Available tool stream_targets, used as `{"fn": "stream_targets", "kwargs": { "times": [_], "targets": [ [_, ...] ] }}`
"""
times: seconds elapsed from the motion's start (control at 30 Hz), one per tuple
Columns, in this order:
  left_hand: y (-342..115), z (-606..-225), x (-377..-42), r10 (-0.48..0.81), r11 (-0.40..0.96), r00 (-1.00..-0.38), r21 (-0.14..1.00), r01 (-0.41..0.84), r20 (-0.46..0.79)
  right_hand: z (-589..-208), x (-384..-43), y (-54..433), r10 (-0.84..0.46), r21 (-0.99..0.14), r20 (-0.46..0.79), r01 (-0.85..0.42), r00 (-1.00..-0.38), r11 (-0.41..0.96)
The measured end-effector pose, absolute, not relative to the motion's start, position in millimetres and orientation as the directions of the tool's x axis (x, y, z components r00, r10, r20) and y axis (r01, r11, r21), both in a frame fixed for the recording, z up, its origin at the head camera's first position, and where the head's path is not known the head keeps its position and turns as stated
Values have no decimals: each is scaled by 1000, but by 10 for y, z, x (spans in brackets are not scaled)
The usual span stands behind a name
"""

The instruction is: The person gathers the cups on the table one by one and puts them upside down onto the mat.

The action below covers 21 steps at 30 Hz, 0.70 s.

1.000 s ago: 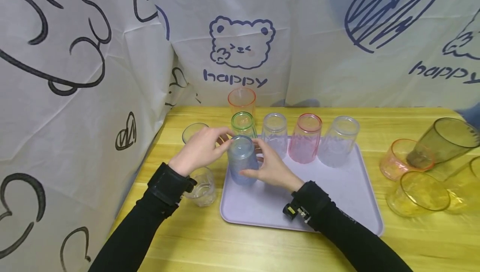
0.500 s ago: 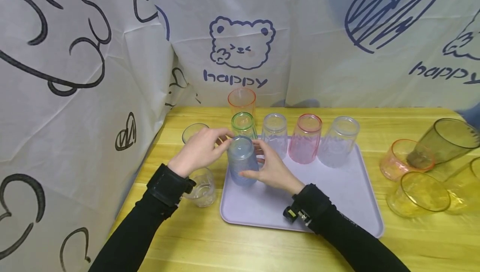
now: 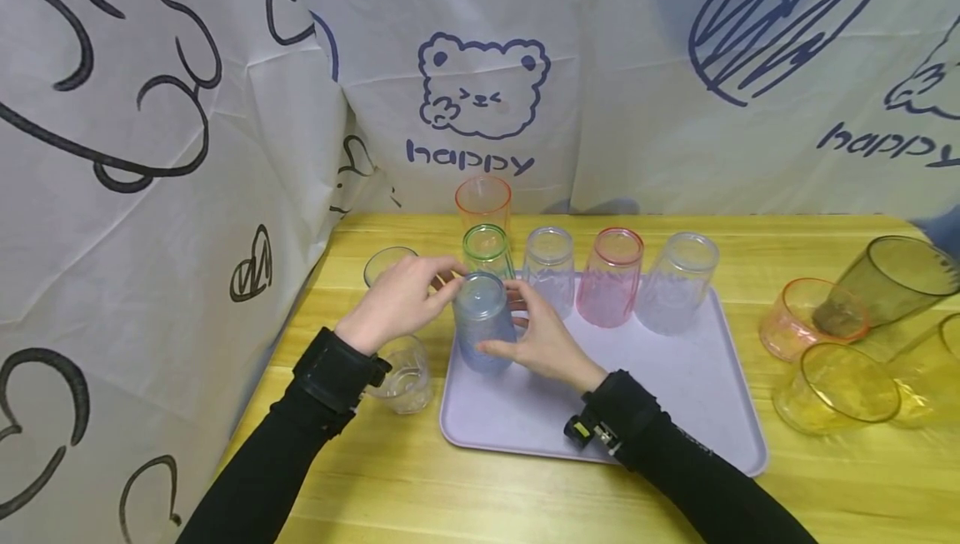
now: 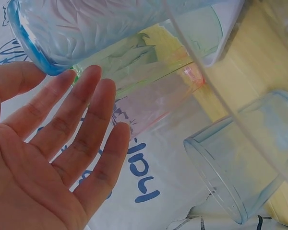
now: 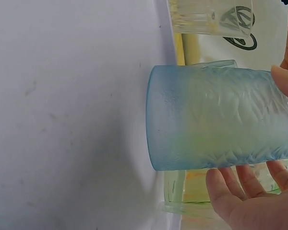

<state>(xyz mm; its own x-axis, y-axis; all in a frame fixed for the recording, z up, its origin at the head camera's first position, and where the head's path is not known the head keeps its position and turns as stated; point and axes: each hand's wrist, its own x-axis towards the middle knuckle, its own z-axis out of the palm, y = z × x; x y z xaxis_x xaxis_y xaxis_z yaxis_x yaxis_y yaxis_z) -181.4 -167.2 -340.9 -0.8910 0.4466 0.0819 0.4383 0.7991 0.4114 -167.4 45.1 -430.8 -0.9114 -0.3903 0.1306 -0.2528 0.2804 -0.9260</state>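
Observation:
A blue textured glass (image 3: 483, 327) stands upside down at the left end of the lilac tray (image 3: 630, 411). My right hand (image 3: 551, 340) holds its right side, thumb in front and fingers behind. With relaxed, fairly straight fingers, my left hand (image 3: 401, 294) touches the upper left of the glass; in the left wrist view the left thumb (image 4: 26, 79) meets the base's edge. Behind the blue glass is an upturned green-rimmed glass (image 3: 486, 244). Farther right on the tray stand an upturned pale lilac glass (image 3: 550, 269), a pink glass (image 3: 611, 277) and a clear glass (image 3: 677, 281).
Left of the tray stand a clear tumbler (image 3: 408, 377) and a blue-rimmed glass (image 4: 240, 153), partly hidden by my left hand. An orange-rimmed glass (image 3: 483, 198) is at the back. At right are an orange glass (image 3: 802, 319), yellow glasses (image 3: 832, 390) and a tilted smoky glass (image 3: 892, 286).

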Motion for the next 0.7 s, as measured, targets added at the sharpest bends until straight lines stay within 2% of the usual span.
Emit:
{"fn": "stream_targets", "kwargs": {
  "times": [0.27,0.7],
  "targets": [
    [-1675,-3366,-1806,425,815,-903,407,412,61,-4231,-1649,498,-373,-932,115,-230,-921,281],
    [-1675,-3253,-1841,407,840,-910,357,407,81,-3970,-1678,674,-381,-953,188,-263,-905,154]
  ]
}}
